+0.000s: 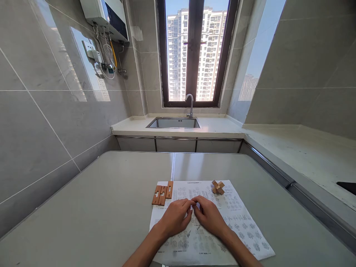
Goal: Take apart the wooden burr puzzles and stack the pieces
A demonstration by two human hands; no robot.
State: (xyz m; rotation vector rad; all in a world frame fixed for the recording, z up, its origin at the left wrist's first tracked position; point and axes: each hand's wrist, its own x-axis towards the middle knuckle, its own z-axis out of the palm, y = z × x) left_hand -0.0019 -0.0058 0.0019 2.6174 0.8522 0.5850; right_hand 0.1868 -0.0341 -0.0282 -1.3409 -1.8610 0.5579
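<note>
A white printed instruction sheet [239, 222] lies on the grey table [97, 215]. My left hand [175, 217] and my right hand [209, 216] rest on the sheet, fingertips meeting at the middle; whether something small is pinched between them is hidden. Three flat notched wooden puzzle pieces [162, 193] lie side by side at the sheet's far left corner. An assembled wooden cross-shaped burr puzzle [218, 187] sits near the sheet's far right corner.
Beyond the table a white counter holds a steel sink [174, 122] with a curved faucet [190, 105] under a dark-framed window [194, 52]. A counter [306, 152] runs along the right side. A water heater [107, 15] hangs on the left tiled wall.
</note>
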